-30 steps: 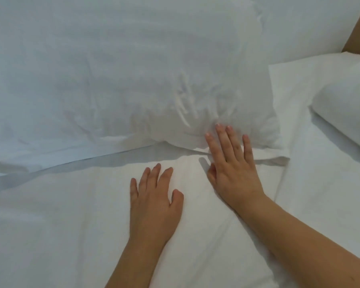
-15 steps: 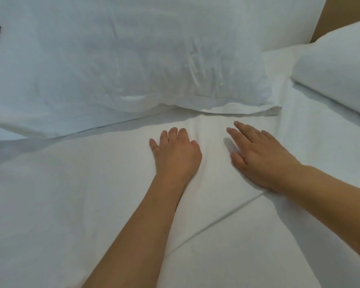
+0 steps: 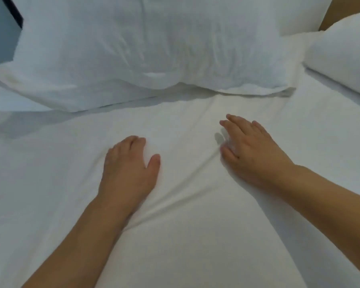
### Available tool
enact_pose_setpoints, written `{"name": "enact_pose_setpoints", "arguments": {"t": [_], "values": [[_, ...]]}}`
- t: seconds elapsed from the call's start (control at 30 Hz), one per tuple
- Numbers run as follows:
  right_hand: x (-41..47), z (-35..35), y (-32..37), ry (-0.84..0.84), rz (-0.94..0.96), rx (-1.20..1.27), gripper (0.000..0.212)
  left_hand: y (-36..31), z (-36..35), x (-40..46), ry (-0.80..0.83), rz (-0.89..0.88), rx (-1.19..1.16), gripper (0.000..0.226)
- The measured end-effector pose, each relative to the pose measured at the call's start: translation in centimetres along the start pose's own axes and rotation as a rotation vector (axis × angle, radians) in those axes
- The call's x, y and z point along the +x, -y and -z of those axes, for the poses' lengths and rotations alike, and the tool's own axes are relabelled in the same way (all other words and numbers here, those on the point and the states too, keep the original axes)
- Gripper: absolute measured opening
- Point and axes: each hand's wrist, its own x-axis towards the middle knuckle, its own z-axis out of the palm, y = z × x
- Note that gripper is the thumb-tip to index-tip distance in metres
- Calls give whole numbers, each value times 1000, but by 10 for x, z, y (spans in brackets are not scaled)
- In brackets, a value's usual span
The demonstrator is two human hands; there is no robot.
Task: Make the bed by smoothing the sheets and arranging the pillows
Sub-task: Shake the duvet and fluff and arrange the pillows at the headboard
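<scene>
Both hands lie palm-down on the white sheet (image 3: 195,235), holding nothing. The left hand (image 3: 129,171), below the large pillow (image 3: 146,48), has its fingers curled. The right hand (image 3: 252,148), below that pillow's right corner, has its fingers spread flat.

1. Single head-worn view, looking forward and steeply down, close over the bed sheet (image 3: 185,235).
2. Both forearms enter from 6 o'clock; the large pillow (image 3: 143,48) spans 12 o'clock.
</scene>
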Motion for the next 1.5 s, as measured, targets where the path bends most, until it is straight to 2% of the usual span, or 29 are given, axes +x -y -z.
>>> {"name": "enact_pose_setpoints", "arguments": {"t": [0.1, 0.2, 0.43, 0.6, 0.87, 0.97, 1.03, 1.13, 1.27, 1.4, 1.5], "values": [[40, -26, 25, -49, 102, 63, 53, -2, -5, 10, 17, -46, 25, 54], [66, -37, 32, -28, 140, 65, 54, 1, -9, 11, -16, -20, 11, 60], [99, -39, 34, 106, 2, -74, 64, -7, -14, 24, 42, 29, -36, 57], [92, -59, 41, 30, -21, -162, 61, -7, -23, 23, 15, 9, -42, 57], [83, -61, 39, -33, 0, -124, 60, -9, -17, 18, -55, -11, -4, 57], [73, -54, 40, 29, -6, -88, 60, -14, -19, 15, -91, -3, -22, 54], [61, -41, 36, 129, -20, -70, 62, -18, -16, 14, -85, 2, -22, 52], [47, -16, 29, 210, -15, -19, 67, -23, -3, 20, -13, 47, -8, 53], [67, 14, 23, 1, 14, -93, 81, -21, 32, 45, -24, 35, 213, 69], [127, 33, 4, -174, -12, -274, 102, -23, 63, 112, -185, -66, 510, 93], [182, 41, -22, -242, 1, -354, 115, -27, 79, 181, -257, -112, 613, 114]]}}
